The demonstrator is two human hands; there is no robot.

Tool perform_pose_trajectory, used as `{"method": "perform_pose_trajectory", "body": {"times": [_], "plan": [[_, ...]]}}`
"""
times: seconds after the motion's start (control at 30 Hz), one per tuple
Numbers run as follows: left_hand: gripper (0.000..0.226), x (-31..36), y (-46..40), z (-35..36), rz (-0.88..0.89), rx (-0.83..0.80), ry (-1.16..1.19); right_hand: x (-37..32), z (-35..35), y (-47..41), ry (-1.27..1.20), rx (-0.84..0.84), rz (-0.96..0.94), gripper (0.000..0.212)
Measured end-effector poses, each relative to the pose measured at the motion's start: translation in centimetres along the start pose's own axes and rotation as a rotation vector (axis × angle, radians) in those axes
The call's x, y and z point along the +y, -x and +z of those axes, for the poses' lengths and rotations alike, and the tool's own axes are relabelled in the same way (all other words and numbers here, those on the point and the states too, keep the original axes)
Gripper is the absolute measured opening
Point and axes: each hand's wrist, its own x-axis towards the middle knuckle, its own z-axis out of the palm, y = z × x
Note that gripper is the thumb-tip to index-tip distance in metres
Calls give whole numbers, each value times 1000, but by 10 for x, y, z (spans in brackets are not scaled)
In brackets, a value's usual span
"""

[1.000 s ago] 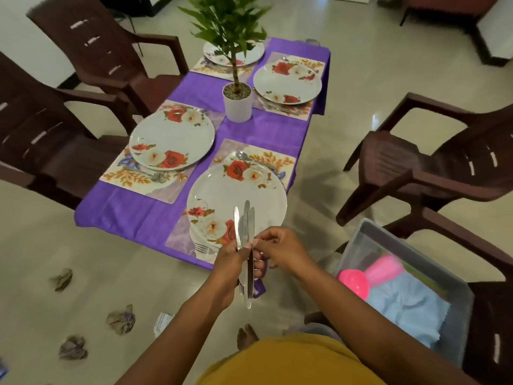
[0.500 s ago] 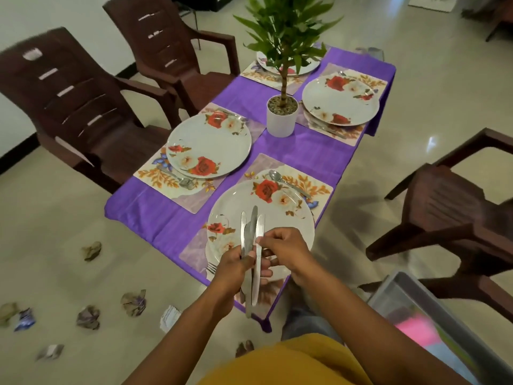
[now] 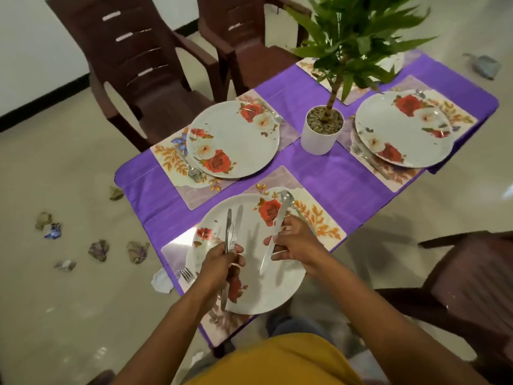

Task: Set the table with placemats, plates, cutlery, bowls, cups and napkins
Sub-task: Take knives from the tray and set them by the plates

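The tabletop (image 3: 319, 173), under its purple cloth, is roughly half laid, judging by what lies on it. Taking the potted plant (image 3: 322, 129) at its middle as the landmark: a floral plate (image 3: 233, 140) sits on a placemat (image 3: 169, 162) to the left of the pot with a spoon (image 3: 191, 169) at its near-left edge; another plate (image 3: 402, 129) on its mat lies to the right of the pot with a fork (image 3: 361, 154) on its near side; a fourth setting behind the plant is mostly hidden by leaves. The nearest plate (image 3: 249, 254), on the near side of the pot, rests on its own mat with a fork (image 3: 185, 274) peeking out at its left rim and a spoon at its far right edge. So placemats, plates, forks and spoons appear done at the visible places. Knives seem to be the step in hand: the left hand (image 3: 219, 262) is curled around a small bundle of knives (image 3: 231, 232) held upright over the near plate, and the right hand (image 3: 294, 243) pinches a single knife (image 3: 273, 240), just separated from the bundle and angled over the plate's right side. No knife is visibly laid at any place. No bowls, cups or napkins show anywhere on the tabletop, so those, plus the knives, look to be what is left.
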Motion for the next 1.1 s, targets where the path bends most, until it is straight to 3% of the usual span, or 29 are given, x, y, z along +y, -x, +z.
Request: {"method": "perform_pose_trajectory", "body": {"times": [0.27,0.5,0.6,0.73,0.93,1.1], "plan": [[19,-9,-12,8,-52,7,60,-3,-24,2,200,71,-64,26],[19,-16,-8,11,-41,-131,140,6,-33,23,237,188,-122,30],[15,-20,-9,19,30,-95,8,7,-41,27,219,230,-127,27],[9,-32,-14,21,198,67,-252,4,-56,18,226,251,-90,20],[45,-34,-24,37,341,227,-625,-13,-92,-27,345,247,-112,21],[68,-25,-35,74,271,325,-777,-25,-123,-72,447,170,-76,17]]}}
